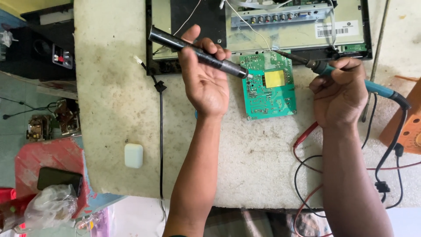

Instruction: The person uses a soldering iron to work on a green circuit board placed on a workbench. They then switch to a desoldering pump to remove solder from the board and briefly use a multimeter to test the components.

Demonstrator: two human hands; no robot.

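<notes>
My left hand holds a dark cylindrical pump tool slanted over the bench, its pale tip just left of a green circuit board with a yellow square part. My right hand grips a soldering iron with a teal handle; its thin tip points left to the board's top edge, where a white wire meets it. The board lies flat on the worn white bench top.
A flat panel's open back with a row of connectors lies at the far edge. A black cable crosses the bench beside a small white case. Red and black leads coil at right, near an orange box. Clutter sits at left.
</notes>
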